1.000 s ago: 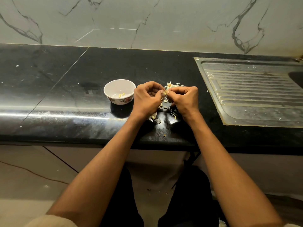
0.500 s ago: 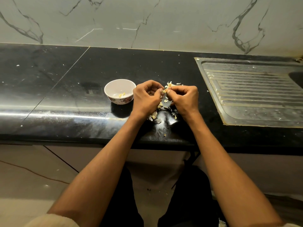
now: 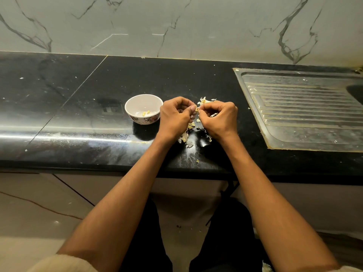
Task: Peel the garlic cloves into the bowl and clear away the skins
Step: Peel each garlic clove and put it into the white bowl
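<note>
Left hand and right hand, fingers curled, pinch one garlic clove between them above the desk; bowl just left; skins lie beneath; risk: the small clove slipping among the skins.

One bowl — two hands, left hand and right hand.
</note>
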`<state>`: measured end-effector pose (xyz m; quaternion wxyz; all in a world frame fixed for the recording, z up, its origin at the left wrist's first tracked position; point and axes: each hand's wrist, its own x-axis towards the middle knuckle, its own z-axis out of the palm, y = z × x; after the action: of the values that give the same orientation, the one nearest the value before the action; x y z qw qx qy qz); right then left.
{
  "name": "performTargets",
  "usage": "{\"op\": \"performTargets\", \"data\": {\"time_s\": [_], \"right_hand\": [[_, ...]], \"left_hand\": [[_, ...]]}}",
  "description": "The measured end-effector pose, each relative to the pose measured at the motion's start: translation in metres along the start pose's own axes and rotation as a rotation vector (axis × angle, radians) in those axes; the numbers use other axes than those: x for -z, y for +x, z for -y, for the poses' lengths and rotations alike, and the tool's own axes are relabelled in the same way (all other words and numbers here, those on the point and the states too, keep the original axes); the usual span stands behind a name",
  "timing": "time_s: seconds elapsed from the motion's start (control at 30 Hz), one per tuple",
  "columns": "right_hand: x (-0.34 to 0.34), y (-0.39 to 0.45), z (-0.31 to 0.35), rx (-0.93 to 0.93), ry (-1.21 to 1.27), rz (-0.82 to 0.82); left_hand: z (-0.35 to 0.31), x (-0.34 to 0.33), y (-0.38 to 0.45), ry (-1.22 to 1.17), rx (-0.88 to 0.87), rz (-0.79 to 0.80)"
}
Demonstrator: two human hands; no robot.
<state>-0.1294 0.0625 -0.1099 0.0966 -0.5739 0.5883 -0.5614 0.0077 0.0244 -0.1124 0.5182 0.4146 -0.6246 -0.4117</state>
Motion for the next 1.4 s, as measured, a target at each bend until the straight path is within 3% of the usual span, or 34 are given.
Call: {"op": "performTargets", "data": {"time_s": [0.9,1.4], "right_hand": [[0.0018,-0.0030,0.0001,0.195,-0.132,0.001],[0.0020,-0.0015,0.0014,0.088,-0.066,-0.006]], "left_hand": [[0.0014,0.0013,0.0015,-0.063,0.041,0.064],[0.0008,0.0031,-0.0001,-0.038,-0.002,0.119]]}}
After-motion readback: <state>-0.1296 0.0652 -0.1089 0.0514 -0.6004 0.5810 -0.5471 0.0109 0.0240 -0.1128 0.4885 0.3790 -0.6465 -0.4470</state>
